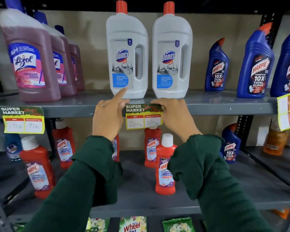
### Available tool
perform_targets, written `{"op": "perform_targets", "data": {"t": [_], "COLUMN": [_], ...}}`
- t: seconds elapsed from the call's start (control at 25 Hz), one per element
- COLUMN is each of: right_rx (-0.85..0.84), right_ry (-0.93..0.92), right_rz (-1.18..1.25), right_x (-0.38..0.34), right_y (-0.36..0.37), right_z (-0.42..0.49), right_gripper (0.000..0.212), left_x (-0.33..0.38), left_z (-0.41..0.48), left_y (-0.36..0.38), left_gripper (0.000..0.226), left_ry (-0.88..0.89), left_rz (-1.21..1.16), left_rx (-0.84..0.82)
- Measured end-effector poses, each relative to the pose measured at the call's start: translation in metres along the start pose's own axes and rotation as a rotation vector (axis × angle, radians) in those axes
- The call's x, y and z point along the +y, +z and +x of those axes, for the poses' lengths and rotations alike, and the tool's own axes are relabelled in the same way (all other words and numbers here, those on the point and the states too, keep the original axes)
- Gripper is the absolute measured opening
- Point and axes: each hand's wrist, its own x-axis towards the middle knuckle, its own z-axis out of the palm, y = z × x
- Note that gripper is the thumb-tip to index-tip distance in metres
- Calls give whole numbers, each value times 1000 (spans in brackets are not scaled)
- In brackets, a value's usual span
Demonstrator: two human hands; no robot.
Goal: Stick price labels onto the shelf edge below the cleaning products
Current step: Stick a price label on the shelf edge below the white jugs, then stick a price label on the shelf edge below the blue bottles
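Both hands pressed a price label [144, 116] against the grey shelf edge [216, 109] at the centre of the frame: the left hand [107, 118] pinched its left end with the index finger raised, and the right hand [172, 114] held its right end, fingers along the top. Two white Domex bottles [126, 52] stood just above. Another stuck label [23, 119] hung at the left of the frame, below the Lizol bottles [30, 61].

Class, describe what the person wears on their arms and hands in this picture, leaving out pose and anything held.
Both arms are covered by dark green knitted sleeves, loose and bunched in folds, with slightly rough cuffs ending at the wrists. The left hand wears a ring. The right hand shows no ring or glove.
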Motion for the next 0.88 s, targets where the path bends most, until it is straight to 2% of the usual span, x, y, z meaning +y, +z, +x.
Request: {"op": "perform_targets", "data": {"t": [0.16,0.28,0.4,0.48,0.56,0.64,0.76,0.8,0.88], "right_rx": [108,220,457,622,718,698,471,418,415], "right_ry": [-3,-33,-9,82,228,392,615,625,573], "right_rz": [189,254,192,87,-44,-142,-272,-251,-62], "right_x": [15,47,102,145,186,215,239,244,255], "right_y": [-15,-48,-93,-122,-148,-165,-179,-181,-184], "right_z": [-9,-22,-36,-46,-56,-65,-77,-81,-84], "right_gripper": [42,49,45,41,33,30,54,56,47], "left_x": [26,76,141,182,219,243,253,252,250], "left_z": [6,8,7,9,8,5,-1,-2,-3], "left_y": [8,45,104,143,179,208,229,231,232], "left_gripper": [41,34,31,32,34,36,34,32,30], "left_ry": [-102,49,173,223,283,292,264,264,270], "left_rz": [64,190,196,154,134,168,261,273,285], "left_rx": [105,195,128,66,27,-20,-7,21,72]}}
